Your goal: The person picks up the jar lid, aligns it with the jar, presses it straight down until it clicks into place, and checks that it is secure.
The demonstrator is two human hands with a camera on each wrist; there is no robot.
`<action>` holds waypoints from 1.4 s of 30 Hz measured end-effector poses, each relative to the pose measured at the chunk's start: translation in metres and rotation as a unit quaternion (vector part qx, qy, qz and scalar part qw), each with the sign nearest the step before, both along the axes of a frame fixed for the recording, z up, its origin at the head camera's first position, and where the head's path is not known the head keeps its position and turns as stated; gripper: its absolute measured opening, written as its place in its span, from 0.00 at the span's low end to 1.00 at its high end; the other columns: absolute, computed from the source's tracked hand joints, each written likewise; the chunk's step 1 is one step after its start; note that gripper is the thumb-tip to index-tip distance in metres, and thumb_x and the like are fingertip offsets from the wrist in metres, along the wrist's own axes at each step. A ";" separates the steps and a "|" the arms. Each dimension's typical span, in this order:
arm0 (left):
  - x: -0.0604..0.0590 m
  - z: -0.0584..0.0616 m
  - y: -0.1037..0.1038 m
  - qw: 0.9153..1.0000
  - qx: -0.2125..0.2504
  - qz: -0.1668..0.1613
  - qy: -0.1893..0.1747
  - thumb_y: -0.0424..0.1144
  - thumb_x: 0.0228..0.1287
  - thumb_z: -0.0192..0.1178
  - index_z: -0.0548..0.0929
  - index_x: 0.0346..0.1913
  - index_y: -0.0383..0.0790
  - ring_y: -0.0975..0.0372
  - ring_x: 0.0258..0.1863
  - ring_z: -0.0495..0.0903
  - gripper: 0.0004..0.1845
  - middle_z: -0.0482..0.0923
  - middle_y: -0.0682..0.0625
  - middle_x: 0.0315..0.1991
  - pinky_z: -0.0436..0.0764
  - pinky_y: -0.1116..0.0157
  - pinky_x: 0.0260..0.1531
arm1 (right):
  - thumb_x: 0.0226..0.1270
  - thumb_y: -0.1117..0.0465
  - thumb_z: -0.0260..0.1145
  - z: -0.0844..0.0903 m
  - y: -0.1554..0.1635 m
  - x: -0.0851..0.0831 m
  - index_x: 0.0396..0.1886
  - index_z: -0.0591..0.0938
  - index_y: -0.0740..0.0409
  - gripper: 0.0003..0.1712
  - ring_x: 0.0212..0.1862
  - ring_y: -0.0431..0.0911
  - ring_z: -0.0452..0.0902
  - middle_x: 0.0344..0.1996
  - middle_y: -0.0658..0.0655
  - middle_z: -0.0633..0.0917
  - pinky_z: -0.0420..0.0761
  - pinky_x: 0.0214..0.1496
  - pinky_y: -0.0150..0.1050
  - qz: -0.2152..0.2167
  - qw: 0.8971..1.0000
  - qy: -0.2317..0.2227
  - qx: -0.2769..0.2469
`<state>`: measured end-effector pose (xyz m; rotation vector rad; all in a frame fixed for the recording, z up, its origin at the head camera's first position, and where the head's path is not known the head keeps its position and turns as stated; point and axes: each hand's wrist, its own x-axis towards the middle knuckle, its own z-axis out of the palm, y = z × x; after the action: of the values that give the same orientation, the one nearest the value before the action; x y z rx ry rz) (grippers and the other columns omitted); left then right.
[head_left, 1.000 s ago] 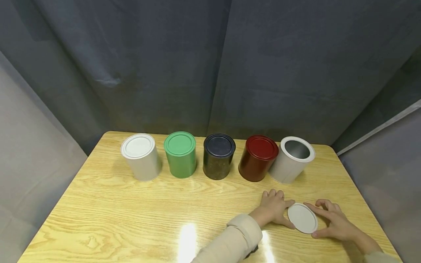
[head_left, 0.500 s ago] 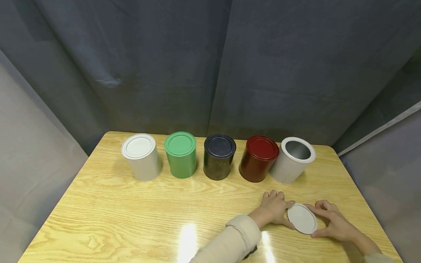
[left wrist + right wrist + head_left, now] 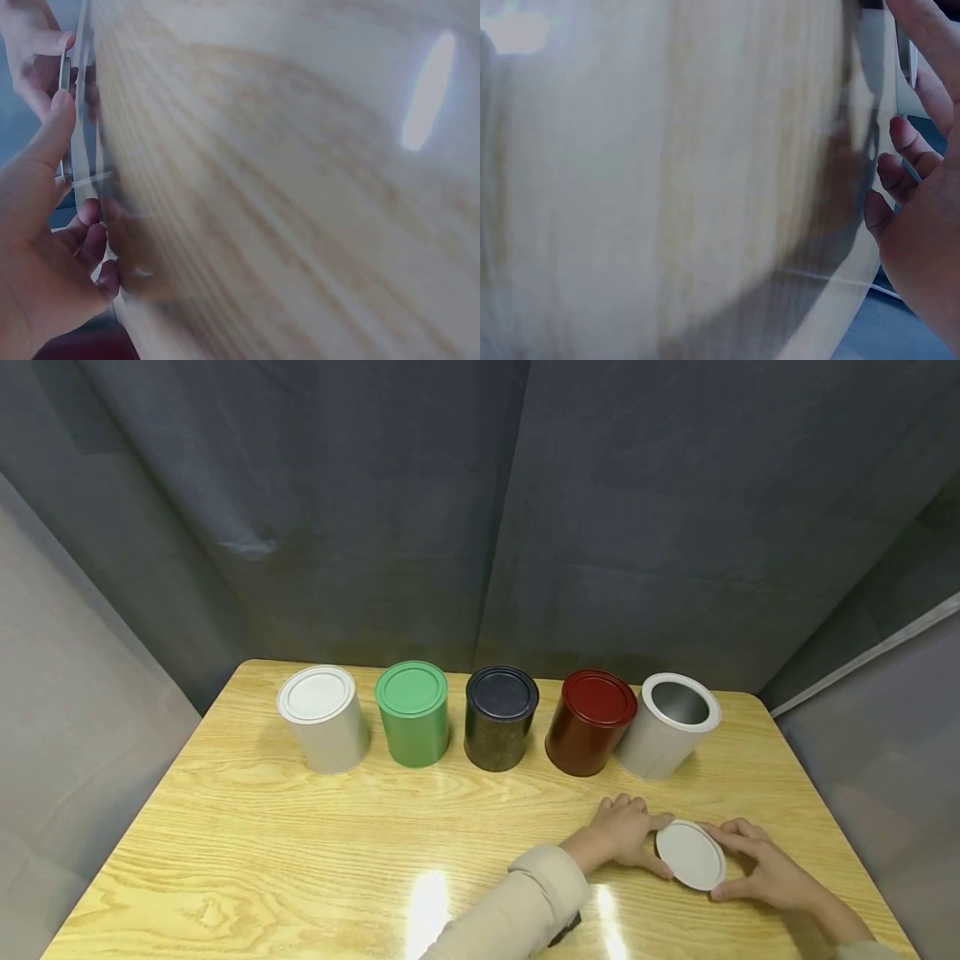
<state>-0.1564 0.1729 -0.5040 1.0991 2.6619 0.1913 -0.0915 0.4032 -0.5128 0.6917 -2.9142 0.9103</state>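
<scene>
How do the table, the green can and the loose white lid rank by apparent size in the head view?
1. Table, by far the largest.
2. Green can.
3. White lid, pinched between both hands; it lies nearer the camera yet looks smaller than the can, though it seems about as wide as the can's top.

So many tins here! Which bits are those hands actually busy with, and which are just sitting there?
In hand:
- white lid, flat on the table, held at its edges by the left hand and right hand
- open white tin, the only one without a lid

Just sitting there:
- lidded white tin
- green tin
- black tin
- red tin
</scene>
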 end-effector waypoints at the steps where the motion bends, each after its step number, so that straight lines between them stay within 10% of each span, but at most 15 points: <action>1: 0.000 0.001 -0.001 1.000 0.005 -0.002 -0.001 0.73 0.41 0.57 0.59 0.66 0.70 0.68 0.36 0.60 0.44 0.67 0.62 0.44 0.58 0.70 0.34 | 0.30 0.54 0.80 0.001 0.000 0.000 0.58 0.74 0.57 0.47 0.43 0.31 0.57 0.38 0.45 0.70 0.56 0.42 0.27 -0.003 1.000 -0.003 -0.003; 21: -0.008 0.024 -0.009 0.997 0.069 -0.026 -0.028 0.68 0.45 0.59 0.58 0.68 0.64 0.70 0.38 0.61 0.44 0.68 0.62 0.42 0.60 0.71 0.36 | 0.31 0.62 0.80 0.026 -0.001 -0.003 0.59 0.73 0.59 0.47 0.47 0.29 0.56 0.41 0.47 0.70 0.56 0.43 0.31 -0.015 0.999 -0.021 -0.029; 37: -0.011 0.036 -0.009 0.997 0.075 -0.031 -0.019 0.68 0.44 0.60 0.58 0.68 0.64 0.68 0.46 0.64 0.44 0.69 0.62 0.49 0.62 0.70 0.39 | 0.32 0.66 0.79 0.042 -0.004 -0.004 0.62 0.69 0.61 0.50 0.48 0.28 0.55 0.41 0.48 0.70 0.63 0.41 0.53 -0.005 0.999 -0.028 -0.039; 42: -0.013 0.039 -0.009 0.996 0.085 -0.033 -0.021 0.68 0.45 0.60 0.58 0.68 0.64 0.68 0.52 0.63 0.44 0.68 0.62 0.54 0.62 0.70 0.44 | 0.32 0.63 0.79 0.047 -0.004 -0.004 0.62 0.69 0.62 0.49 0.48 0.28 0.56 0.42 0.46 0.70 0.68 0.40 0.41 -0.009 1.000 -0.017 -0.023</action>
<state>-0.1694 0.1635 -0.4653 1.2178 2.6062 0.4313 -0.0954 0.3995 -0.4655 0.6534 -2.9144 0.9928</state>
